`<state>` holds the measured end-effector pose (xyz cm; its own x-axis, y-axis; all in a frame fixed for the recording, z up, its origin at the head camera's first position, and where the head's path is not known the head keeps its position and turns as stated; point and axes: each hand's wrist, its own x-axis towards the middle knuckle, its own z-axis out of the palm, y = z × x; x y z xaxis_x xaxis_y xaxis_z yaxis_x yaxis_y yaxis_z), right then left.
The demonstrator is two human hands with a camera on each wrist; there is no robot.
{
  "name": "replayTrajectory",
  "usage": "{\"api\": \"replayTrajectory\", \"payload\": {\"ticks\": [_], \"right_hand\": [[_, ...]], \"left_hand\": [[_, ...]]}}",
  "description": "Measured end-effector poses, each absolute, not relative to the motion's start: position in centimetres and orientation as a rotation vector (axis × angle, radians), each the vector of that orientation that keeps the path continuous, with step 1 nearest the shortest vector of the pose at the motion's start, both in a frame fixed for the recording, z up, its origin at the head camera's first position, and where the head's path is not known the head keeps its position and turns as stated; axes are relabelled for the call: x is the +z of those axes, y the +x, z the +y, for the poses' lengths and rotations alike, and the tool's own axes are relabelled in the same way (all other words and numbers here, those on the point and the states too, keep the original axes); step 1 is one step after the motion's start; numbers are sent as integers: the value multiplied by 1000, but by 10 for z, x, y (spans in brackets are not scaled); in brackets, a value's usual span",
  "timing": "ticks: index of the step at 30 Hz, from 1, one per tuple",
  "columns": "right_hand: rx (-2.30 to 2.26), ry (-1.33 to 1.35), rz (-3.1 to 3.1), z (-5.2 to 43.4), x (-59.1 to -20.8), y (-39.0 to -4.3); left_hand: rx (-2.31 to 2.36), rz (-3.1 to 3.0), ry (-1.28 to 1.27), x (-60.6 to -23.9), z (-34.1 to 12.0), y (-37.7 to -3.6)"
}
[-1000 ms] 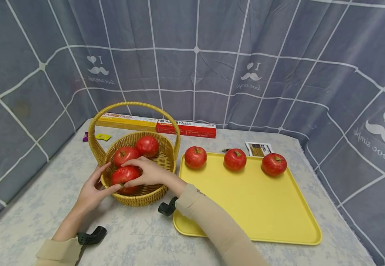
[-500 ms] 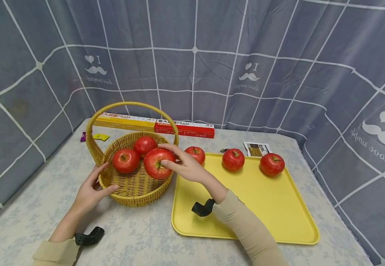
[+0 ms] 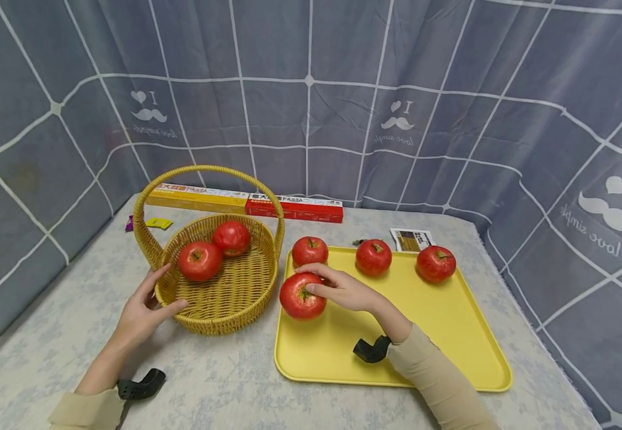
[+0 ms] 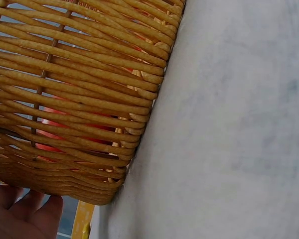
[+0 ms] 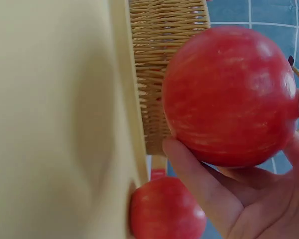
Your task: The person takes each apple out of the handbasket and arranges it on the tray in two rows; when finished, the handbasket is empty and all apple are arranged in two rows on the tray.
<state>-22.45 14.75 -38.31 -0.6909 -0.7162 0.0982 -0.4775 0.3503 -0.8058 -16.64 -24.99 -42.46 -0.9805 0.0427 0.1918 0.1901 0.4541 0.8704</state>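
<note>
The right hand (image 3: 345,291) gripped a red apple (image 3: 302,297) with curled fingers, holding it over the yellow tray (image 3: 450,352) at the tray's near-left part — just in front of another apple (image 3: 309,251) on the tray. The left hand (image 3: 144,309) rested with relaxed fingers against the wicker basket (image 3: 224,310), which stood just left of the tray — two apples inside.

Grey-blue curtain (image 3: 311,89) with white grid lines, moustache prints and "love simple" lettering hangs behind and beside table (image 3: 235,394); table covered in pale grey floral-patterned cloth; soft, even indoor light throughout
</note>
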Motion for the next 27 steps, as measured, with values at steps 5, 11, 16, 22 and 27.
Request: {"api": "replayTrajectory", "payload": {"ticks": [5, 11, 16, 22, 27], "right_hand": [[-1177, -1098, 2335, 156, -390, -223], [-1081, -1119, 2325, 157, -395, -220], [-1005, -1153, 2317, 155, -397, -219], [-941, -1157, 2307, 156, -396, -217], [-902, -1138, 2252, 158, -389, -215]], "left_hand": [[-1572, -2542, -209, -424, -250, -166], [-1568, -2537, -209, -423, -249, -165], [-1572, -2532, -213, -423, -249, -165], [-1568, -2539, -208, -423, -248, -165], [-1563, -2550, -197, -422, -249, -164]]}}
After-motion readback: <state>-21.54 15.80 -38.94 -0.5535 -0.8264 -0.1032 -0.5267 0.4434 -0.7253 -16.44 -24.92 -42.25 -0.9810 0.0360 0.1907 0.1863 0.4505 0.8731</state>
